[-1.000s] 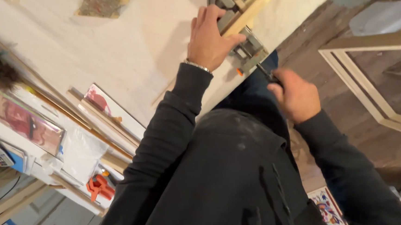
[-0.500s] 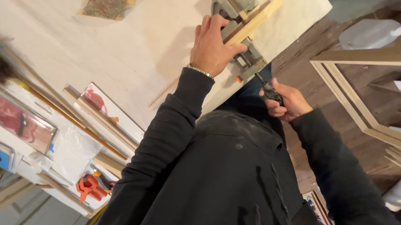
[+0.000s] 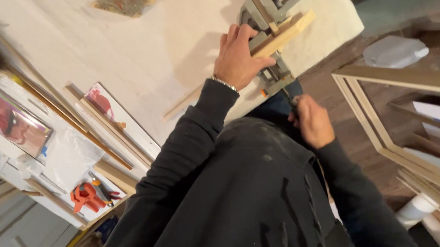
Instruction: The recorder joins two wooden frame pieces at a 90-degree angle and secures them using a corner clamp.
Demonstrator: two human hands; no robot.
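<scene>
head view: nearest, the right hand (image 3: 311, 121) is closed around a dark handle (image 3: 288, 98) just below the counter (image 3: 133, 42) edge. beyond it, the left hand (image 3: 239, 56) lies with fingers curled over a wooden strip (image 3: 286, 33) held in a grey corner clamp (image 3: 269, 19) on the counter.

Counter (image 3: 149, 38): pale, matt, faintly mottled surface. Wood strip (image 3: 284, 35) under the left hand (image 3: 239, 56): bare light timber, unfinished, smooth-sawn. Corner clamp (image 3: 267, 19): grey metal, dull sheen, with a small orange plastic part. Left wrist: thin metal bracelet (image 3: 225, 83), shiny. Sleeves and top (image 3: 256, 192): black cloth, matt, dusted with pale specks. Frame mouldings (image 3: 377, 133): pale wood, satin. Floor (image 3: 342, 121): dark brown boards, matt. Spring clamps (image 3: 87, 197): orange plastic, glossy. Clear plastic sheet (image 3: 68, 152): crinkled, shiny.
</scene>
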